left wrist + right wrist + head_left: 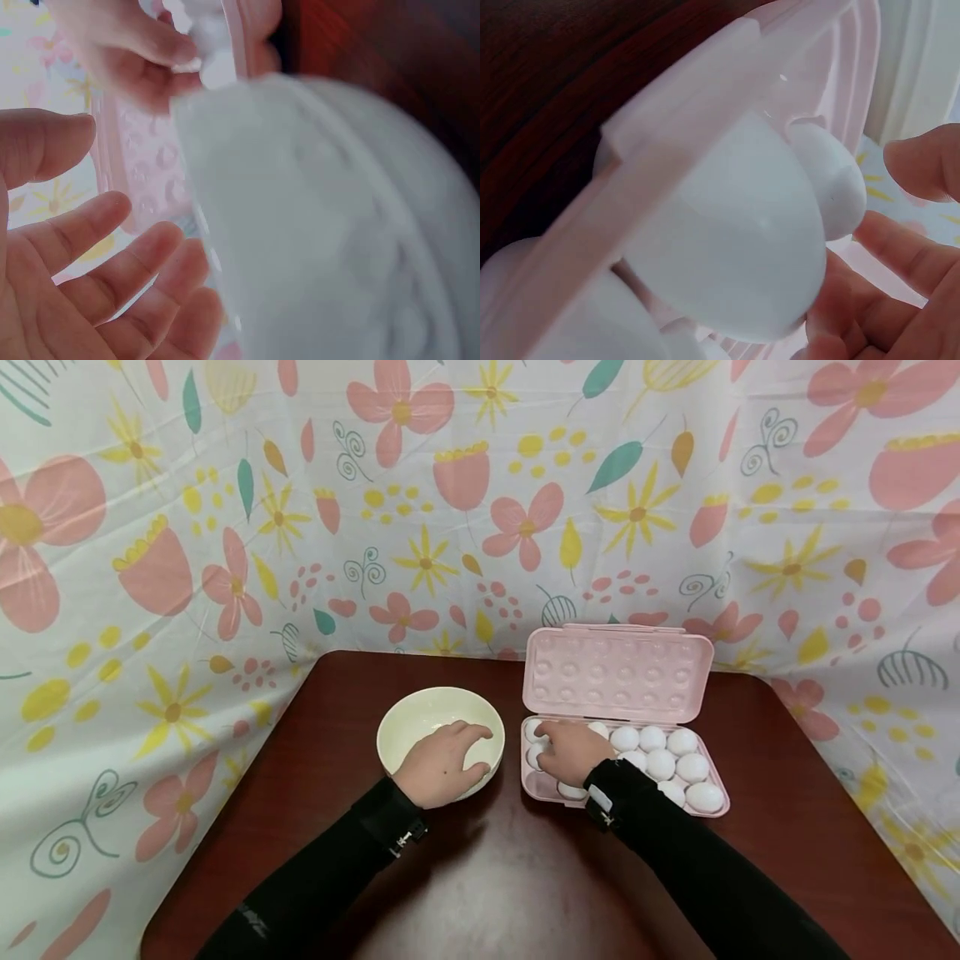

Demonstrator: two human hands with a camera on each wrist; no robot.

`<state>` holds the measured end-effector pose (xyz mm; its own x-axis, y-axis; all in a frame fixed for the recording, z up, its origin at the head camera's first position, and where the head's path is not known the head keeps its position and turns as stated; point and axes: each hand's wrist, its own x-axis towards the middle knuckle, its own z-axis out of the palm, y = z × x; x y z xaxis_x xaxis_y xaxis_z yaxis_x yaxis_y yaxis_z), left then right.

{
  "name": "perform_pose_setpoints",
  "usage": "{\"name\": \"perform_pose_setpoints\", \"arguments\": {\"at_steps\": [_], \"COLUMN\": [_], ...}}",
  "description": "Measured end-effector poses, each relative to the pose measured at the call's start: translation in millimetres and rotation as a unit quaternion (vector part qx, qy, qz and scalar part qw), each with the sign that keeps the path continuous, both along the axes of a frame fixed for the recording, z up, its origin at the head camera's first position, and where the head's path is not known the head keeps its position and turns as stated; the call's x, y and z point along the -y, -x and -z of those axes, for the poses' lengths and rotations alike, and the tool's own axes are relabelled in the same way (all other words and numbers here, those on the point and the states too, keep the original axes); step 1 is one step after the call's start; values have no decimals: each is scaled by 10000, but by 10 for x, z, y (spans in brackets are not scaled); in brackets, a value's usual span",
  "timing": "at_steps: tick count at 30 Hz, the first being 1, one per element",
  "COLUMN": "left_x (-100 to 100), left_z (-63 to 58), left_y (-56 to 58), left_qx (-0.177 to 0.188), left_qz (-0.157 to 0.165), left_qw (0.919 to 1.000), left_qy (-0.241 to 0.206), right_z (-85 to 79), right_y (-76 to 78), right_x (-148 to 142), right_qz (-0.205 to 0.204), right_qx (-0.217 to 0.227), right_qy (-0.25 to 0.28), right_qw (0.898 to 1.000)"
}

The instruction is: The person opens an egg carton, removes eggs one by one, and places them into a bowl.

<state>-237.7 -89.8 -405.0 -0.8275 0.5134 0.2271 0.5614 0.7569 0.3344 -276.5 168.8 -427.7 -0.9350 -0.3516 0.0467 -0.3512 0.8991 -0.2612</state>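
Note:
My left hand (441, 766) hovers over a cream bowl (401, 714), fingers loosely bent and thumb spread, holding nothing. The left wrist view shows that palm beside the bowl's blurred pale wall (300, 225). At the left end of a pink egg carton (720, 781), my right hand (573, 752) reaches down among white eggs (661, 765). Up close, its thumb (922, 163) and forefinger are apart, with the fingertips right by an egg (829, 180). A larger egg (727, 232) fills the middle of that view. Part of the carton's left side is hidden under the right hand.
The carton's lid (618, 672) stands raised at the back, dimpled inside. Bowl and carton sit side by side on a dark red-brown table (525, 885) with a rounded far edge. Behind it hangs a floral curtain (465, 568).

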Motion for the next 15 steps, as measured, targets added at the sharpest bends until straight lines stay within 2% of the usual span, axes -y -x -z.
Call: {"name": "perform_pose_setpoints", "arguments": {"at_steps": [8,15], "left_x": [-81,-107], "left_z": [37,48], "left_y": [-18,-6], "left_qx": [-153,-212], "left_qz": [218,228], "left_qw": [9996,9995], "left_qy": [-38,25], "right_z": [82,164], "right_y": [41,23], "right_x": [51,57], "right_qz": [-82,-231], "right_qx": [-300,-757], "right_qy": [-387,-670], "right_qw": [9988,9946]}}
